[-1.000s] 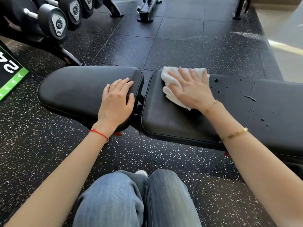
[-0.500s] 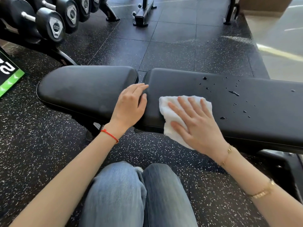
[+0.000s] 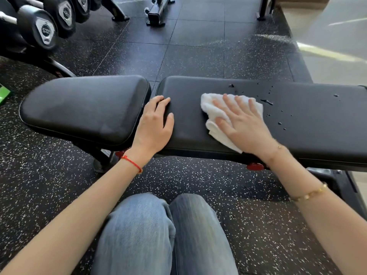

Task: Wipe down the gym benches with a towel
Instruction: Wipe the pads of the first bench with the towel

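A black padded gym bench lies across the view in two pads: a seat pad (image 3: 83, 108) on the left and a long back pad (image 3: 309, 124) on the right. My right hand (image 3: 241, 124) lies flat with spread fingers on a crumpled white towel (image 3: 212, 116), pressing it onto the back pad near its left end. Water droplets (image 3: 267, 101) dot the pad just right of the towel. My left hand (image 3: 154, 126) rests at the gap between the two pads, fingers curled over the back pad's left corner, holding nothing.
A rack of black dumbbells (image 3: 45, 30) stands at the far left. Machine legs (image 3: 156, 10) sit on the black speckled rubber floor beyond the bench. My jeans-clad knees (image 3: 162, 231) are close in front of the bench. A lighter floor (image 3: 337, 46) lies at the far right.
My right hand swept the towel from the pad's far left corner to its near edge, then up and to the right toward the droplets. My left hand shifted from the seat pad to the back pad's corner.
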A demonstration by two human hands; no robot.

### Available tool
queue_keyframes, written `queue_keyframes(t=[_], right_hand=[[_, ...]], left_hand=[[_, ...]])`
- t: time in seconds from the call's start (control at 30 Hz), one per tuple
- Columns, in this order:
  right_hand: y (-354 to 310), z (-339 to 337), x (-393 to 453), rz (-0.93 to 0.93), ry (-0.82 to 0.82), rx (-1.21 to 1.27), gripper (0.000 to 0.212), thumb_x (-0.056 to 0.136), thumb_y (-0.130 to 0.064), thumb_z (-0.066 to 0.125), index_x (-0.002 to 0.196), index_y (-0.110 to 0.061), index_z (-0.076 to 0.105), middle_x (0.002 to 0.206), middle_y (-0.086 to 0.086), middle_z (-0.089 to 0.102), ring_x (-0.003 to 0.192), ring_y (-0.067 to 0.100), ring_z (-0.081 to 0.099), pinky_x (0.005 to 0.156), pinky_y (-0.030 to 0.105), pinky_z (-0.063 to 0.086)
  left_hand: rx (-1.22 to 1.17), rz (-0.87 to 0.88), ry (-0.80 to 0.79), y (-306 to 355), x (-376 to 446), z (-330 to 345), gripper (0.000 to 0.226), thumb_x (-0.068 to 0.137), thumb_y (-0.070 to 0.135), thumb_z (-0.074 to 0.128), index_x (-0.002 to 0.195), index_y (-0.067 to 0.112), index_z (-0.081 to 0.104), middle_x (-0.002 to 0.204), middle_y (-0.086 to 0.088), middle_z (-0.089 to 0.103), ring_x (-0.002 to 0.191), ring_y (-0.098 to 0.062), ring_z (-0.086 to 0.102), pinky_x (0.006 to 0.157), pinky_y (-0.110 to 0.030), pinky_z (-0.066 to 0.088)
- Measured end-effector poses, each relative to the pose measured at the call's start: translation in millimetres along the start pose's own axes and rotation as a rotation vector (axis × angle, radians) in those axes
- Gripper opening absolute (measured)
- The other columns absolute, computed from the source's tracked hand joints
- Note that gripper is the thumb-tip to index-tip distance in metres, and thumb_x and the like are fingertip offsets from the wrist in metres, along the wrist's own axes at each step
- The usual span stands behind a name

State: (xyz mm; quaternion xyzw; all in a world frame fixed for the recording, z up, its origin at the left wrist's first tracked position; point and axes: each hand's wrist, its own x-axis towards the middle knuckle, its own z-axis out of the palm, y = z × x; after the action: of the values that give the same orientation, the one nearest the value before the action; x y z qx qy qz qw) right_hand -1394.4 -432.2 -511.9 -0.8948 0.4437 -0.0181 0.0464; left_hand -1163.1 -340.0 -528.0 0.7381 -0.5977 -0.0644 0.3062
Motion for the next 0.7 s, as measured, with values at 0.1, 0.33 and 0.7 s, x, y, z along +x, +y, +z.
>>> queue_keyframes(t=[0.1,0.33,0.7], right_hand=[[24,-5,44,0.146,0.012,-0.050,0.056,0.104,-0.045,0.020,0.157,-0.029,0.015,0.165,0.002,0.013,0.151,0.029,0.009,0.120,0.052,-0.001],[-9,-8,75,-0.012,-0.068,-0.016,0.058,0.102,-0.053,0.021,0.157,-0.035,0.015,0.166,-0.002,0.010,0.152,0.028,0.003,0.119,0.054,-0.008],[-48,23,-52,-0.268,0.165,-0.330,0.070,0.098,-0.066,0.031,0.157,-0.032,0.018,0.160,0.008,0.031,0.143,0.042,0.031,0.116,0.060,0.020]], left_hand=[[0.045,0.017,0.006,0,1,2,0.045,0.098,0.019,0.047,0.140,0.003,0.047,0.143,-0.014,0.043,0.136,-0.028,0.038,0.119,-0.037,0.026],[0.042,0.025,-0.030,-3,2,-2,0.045,0.099,0.019,0.049,0.140,0.003,0.047,0.140,-0.015,0.045,0.137,-0.028,0.037,0.119,-0.037,0.026],[-0.115,0.035,-0.144,-23,1,-8,0.048,0.101,0.023,0.037,0.147,0.015,0.043,0.154,-0.005,0.037,0.145,-0.019,0.030,0.122,-0.033,0.020]])
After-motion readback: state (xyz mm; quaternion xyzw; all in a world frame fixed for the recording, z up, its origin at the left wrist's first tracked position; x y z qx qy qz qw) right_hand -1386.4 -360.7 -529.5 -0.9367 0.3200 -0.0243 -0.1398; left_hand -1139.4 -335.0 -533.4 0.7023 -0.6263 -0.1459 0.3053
